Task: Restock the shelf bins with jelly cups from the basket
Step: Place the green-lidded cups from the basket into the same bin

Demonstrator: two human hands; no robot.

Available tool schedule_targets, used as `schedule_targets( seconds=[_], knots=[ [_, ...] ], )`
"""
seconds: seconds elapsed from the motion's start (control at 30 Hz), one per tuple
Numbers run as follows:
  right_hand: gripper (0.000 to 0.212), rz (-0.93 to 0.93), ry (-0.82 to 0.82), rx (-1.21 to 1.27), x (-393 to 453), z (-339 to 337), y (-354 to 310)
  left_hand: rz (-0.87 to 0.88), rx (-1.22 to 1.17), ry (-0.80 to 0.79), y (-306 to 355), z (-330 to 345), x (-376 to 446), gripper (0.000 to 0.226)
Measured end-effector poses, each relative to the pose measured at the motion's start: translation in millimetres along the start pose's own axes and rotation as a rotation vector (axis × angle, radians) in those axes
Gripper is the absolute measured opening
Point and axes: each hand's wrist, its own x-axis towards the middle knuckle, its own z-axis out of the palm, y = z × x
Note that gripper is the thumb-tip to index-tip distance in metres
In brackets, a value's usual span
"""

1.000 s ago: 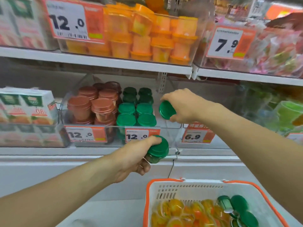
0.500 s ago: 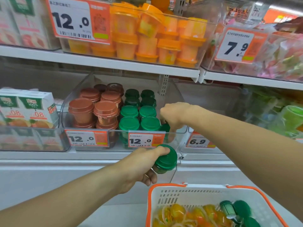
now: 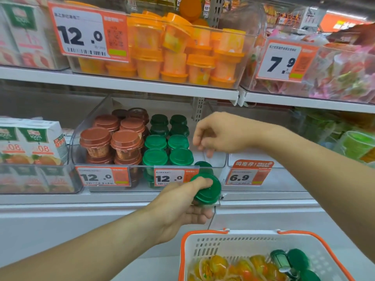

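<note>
Your left hand (image 3: 178, 205) grips a green jelly cup (image 3: 207, 189) by its lid, thumb over the top and fingers curled beneath, just in front of the clear bin (image 3: 221, 159) at its front lip. Your right hand (image 3: 221, 134) hovers above the bin's right end at about 1 o'clock from the left, fingers loosely curled and pointing down, holding nothing. Directly below those fingers one green cup (image 3: 203, 166) sits alone inside the bin against the front wall, with bare floor behind it and to its right up to the side wall. At 9 o'clock from that cup stand the green cups (image 3: 168, 147): eight lids show, in two columns of four. Further left are the brown cups (image 3: 113, 138), six lids visible. At 5 o'clock from your left hand, the basket (image 3: 229, 240) with its orange rim holds yellow jelly cups, too jumbled to count, and about three green ones (image 3: 292, 260).
</note>
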Motion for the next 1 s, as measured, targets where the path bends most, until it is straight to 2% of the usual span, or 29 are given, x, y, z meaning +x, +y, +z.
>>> schedule_targets(
  seconds=[0.07, 0.1, 0.13, 0.17, 0.23, 0.33, 0.4, 0.47, 0.57, 0.67, 0.73, 0.83, 1.0],
  knots=[
    [0.034, -0.001, -0.239, 0.23, -28.4, -8.7, -6.2, 0.016, -0.127, 0.016, 5.4, 3.8, 1.0, 0.034],
    [0.043, -0.008, -0.341, 0.248, -39.9, -9.1, -7.5, 0.026, -0.177, 0.021, 7.7, 5.2, 1.9, 0.034],
    [0.051, -0.023, -0.372, 0.239, -47.8, -5.2, -8.9, 0.038, -0.206, 0.019, 9.0, 6.3, 2.2, 0.033],
    [0.057, -0.061, -0.332, 0.202, -50.6, 1.2, -7.2, 0.054, -0.216, 0.009, 9.8, 7.4, 1.6, 0.032],
    [0.061, -0.103, -0.112, 0.098, -48.2, 15.0, -2.5, 0.12, -0.207, -0.028, 11.5, 10.0, -0.4, 0.032],
    [0.054, -0.104, 0.125, 0.087, -43.5, 16.6, 3.3, 0.241, -0.175, 0.022, 16.6, 13.1, -4.4, 0.035],
    [0.052, -0.054, 0.268, 0.12, -39.0, 8.1, 8.9, 0.207, -0.009, 0.123, 18.5, 11.0, -6.0, 0.03],
    [0.056, -0.002, 0.354, -0.033, -25.8, 3.4, 14.2, 0.061, 0.243, 0.074, 13.4, 7.8, -7.9, 0.028],
    [0.059, 0.027, 0.254, -0.366, 5.4, 8.5, 16.0, -0.11, 0.527, -0.153, -4.0, 8.3, -6.7, 0.027],
    [0.057, 0.025, 0.119, -0.635, 34.2, 15.3, 17.0, -0.164, 0.682, -0.256, -12.7, 10.5, -4.9, 0.025],
    [0.057, 0.058, 0.007, -0.732, 49.4, 20.7, 18.3, -0.19, 0.724, -0.295, -13.7, 9.6, -2.3, 0.028],
    [0.055, 0.148, -0.13, -0.711, 65.6, 31.8, 21.4, -0.211, 0.742, -0.306, -14.2, 7.0, 0.3, 0.031],
    [0.055, 0.249, -0.167, -0.575, 80.6, 39.1, 23.0, -0.205, 0.721, -0.277, -16.2, 4.6, 3.4, 0.023]
  ],
)
